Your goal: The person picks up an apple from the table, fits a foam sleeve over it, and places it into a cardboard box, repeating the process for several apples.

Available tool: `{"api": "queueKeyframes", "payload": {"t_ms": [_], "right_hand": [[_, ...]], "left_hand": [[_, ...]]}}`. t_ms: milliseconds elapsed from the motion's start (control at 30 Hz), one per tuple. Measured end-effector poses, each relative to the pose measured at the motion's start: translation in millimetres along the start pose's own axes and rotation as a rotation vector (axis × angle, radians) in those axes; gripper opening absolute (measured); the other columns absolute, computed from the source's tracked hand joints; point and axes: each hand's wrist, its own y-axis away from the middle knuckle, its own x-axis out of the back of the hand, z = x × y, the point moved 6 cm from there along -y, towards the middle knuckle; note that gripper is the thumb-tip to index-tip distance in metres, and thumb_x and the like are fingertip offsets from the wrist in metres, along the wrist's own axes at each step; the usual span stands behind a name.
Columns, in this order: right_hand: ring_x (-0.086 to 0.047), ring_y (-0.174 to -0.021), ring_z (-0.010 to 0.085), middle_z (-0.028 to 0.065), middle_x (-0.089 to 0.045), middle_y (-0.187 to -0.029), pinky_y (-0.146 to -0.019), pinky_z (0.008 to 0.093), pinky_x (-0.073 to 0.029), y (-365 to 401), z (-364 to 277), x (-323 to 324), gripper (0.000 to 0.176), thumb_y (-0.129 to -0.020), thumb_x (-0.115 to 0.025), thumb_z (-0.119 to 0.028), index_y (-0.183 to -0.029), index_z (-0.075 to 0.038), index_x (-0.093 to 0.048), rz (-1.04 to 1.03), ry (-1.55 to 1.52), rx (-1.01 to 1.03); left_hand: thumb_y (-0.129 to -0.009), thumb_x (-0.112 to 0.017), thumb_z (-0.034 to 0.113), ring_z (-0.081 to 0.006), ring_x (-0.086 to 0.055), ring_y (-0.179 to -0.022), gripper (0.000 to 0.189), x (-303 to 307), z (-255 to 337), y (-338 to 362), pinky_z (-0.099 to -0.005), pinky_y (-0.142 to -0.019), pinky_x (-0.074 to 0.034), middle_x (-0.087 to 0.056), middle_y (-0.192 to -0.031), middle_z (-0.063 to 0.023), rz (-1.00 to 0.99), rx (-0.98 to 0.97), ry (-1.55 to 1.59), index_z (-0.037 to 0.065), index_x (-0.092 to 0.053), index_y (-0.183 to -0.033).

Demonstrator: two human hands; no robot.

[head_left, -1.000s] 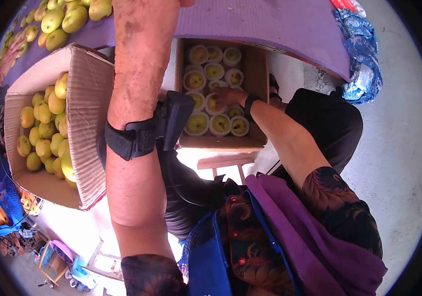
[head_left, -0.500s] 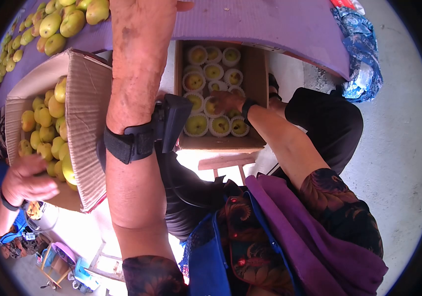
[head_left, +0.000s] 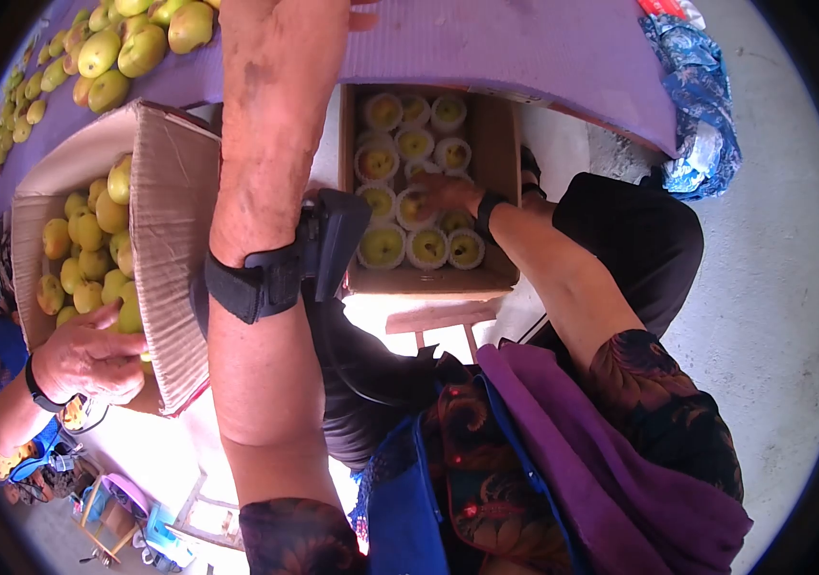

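My left arm reaches up across the purple-covered table, with a black device strapped at the wrist. Only part of my left hand shows at the top edge; its fingers are mostly cut off. Inside the right cardboard box, my right hand lies low among yellow-green apples, each in a white foam net. Its fingers curl over an apple in the box's middle rows and partly hide it. Several netted apples sit in rows around the hand.
At the left stands a tilted cardboard box of loose apples; another person's hand is at its near edge. More apples lie on the purple table cover. A blue patterned cloth hangs at the right.
The other person's hand has moved right, to the apples at the left box's near edge. My right hand stays almost in place; my left arm has shifted slightly.
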Motion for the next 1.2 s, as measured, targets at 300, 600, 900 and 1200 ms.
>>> {"api": "queueKeyframes", "payload": {"t_ms": [300, 600, 900, 1200], "right_hand": [[-0.045, -0.126, 0.0359, 0.0221, -0.047, -0.137, -0.104, 0.0415, -0.038, 28.3, -54.8, 40.0, 0.079, -0.077, -0.069, -0.042, -0.140, -0.004, -0.040, 0.142, 0.206, -0.039], [-0.057, -0.111, 0.0356, 0.0244, -0.059, -0.117, -0.095, 0.0415, -0.045, 111.6, -156.6, 69.6, 0.059, -0.083, -0.066, -0.030, -0.131, 0.000, -0.049, 0.055, 0.208, 0.259], [-0.065, -0.090, 0.0203, 0.0134, -0.067, -0.096, -0.082, 0.0322, -0.051, 183.7, -223.6, 150.9, 0.031, -0.087, -0.063, -0.020, -0.112, -0.003, -0.060, 0.355, -0.069, 0.590], [-0.066, -0.076, 0.0213, 0.0130, -0.068, -0.081, -0.071, 0.0330, -0.051, 197.4, -204.0, 244.0, 0.020, -0.080, -0.064, -0.012, -0.096, 0.001, -0.063, 0.859, -0.223, 0.588]], "left_hand": [[-0.097, -0.050, 0.019, -0.0186, -0.063, -0.090, 0.029, 22.9, -10.0, -9.5, -0.0325, -0.079, -0.052, -0.065, -0.094, -0.0092, 0.200, 0.091, 0.091, 0.000, -0.058, -0.117], [-0.096, -0.050, 0.017, -0.0095, -0.049, -0.051, 0.021, 18.8, -19.4, -7.3, -0.0249, -0.052, -0.047, -0.046, -0.060, 0.0014, 0.210, 0.171, 0.310, 0.000, -0.059, -0.106], [-0.097, -0.050, 0.023, -0.0089, -0.046, -0.049, 0.025, 21.2, -16.8, -4.4, -0.0255, -0.050, -0.046, -0.045, -0.056, 0.0018, 0.285, 0.169, 0.354, 0.001, -0.061, -0.104], [-0.096, -0.050, 0.024, -0.0090, -0.049, -0.052, 0.024, 17.7, -18.1, -4.1, -0.0252, -0.053, -0.046, -0.048, -0.058, 0.0018, 0.245, 0.190, 0.350, 0.003, -0.060, -0.102]]}}
